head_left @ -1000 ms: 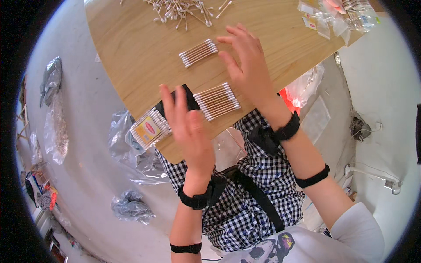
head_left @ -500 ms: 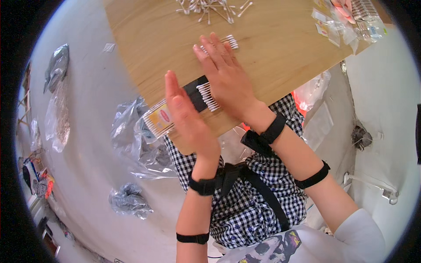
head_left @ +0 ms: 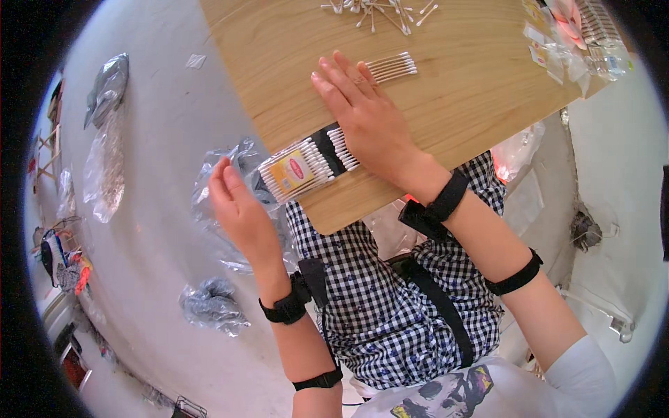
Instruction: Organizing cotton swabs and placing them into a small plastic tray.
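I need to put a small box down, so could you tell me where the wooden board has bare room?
The widest bare patch on the wooden board lies between the right hand and the plastic packets. The top edge, with loose swabs, and the near-left corner, with the swab pack, are crowded.

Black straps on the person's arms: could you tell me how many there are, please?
4: left wrist strap, left forearm strap, right wrist strap, right forearm strap. More may be hidden beyond the frame.

Wooden board [head_left: 453,104] fills upper centre to upper right of frame. On it: loose cotton swabs [head_left: 376,10] at top edge, a neat swab row [head_left: 394,66] just below, a labelled swab bundle [head_left: 303,167] at the lower-left edge, clear plastic packets [head_left: 571,35] upper right.
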Tool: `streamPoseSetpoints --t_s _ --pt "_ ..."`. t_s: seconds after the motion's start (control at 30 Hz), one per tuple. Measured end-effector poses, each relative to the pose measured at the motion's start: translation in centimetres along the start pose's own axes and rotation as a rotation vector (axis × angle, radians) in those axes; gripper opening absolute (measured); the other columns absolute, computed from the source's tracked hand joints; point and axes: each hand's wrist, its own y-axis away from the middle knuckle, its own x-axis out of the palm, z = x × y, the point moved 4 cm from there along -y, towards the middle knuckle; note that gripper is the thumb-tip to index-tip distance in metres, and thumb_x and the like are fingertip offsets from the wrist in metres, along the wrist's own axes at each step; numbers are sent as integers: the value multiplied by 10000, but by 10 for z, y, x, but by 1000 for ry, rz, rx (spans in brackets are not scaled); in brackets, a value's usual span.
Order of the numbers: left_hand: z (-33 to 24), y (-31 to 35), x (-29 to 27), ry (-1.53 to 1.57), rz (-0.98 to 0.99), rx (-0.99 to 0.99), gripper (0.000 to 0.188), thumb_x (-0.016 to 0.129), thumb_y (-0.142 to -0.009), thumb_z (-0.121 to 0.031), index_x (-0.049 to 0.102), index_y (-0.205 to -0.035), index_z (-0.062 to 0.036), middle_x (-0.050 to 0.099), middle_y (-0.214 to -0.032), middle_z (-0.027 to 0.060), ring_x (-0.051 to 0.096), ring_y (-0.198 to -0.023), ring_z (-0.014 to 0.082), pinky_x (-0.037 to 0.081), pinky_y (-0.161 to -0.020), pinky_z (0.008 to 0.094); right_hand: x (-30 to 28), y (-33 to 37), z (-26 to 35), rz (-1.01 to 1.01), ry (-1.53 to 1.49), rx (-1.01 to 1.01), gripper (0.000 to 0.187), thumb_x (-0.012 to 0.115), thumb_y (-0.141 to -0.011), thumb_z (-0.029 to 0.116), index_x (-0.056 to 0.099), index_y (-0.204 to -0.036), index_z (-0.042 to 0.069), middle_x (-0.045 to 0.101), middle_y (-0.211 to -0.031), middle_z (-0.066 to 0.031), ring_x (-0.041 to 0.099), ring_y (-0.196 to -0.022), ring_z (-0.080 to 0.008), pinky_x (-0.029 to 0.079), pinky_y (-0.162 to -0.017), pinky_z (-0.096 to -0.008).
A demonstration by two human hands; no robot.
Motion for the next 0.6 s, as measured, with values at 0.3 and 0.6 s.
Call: streamPoseSetpoints --t_s 0.3,0.6 --pt "-14 4 38 -387 115 -58 429 455 -1012 -325 627 -884 47 612 -709 154 593 -666 256 454 -644 395 6 -4 0 -26 -16 -22 477 430 -884 12 452 -1361 13 413 -1468 -137 290 -1424 -304 243 -1169 -441" --pt "13 4 45 47 127 -69 471 401 -1039 -321 620 -881 65 605 -689 146 492 -615 188 437 -614 356 16 -9 18 -25 -31 -72 461 462 -883 109 471 -1327 -16 451 -1430 -184 317 -1410 -313 239 -1168 -439"
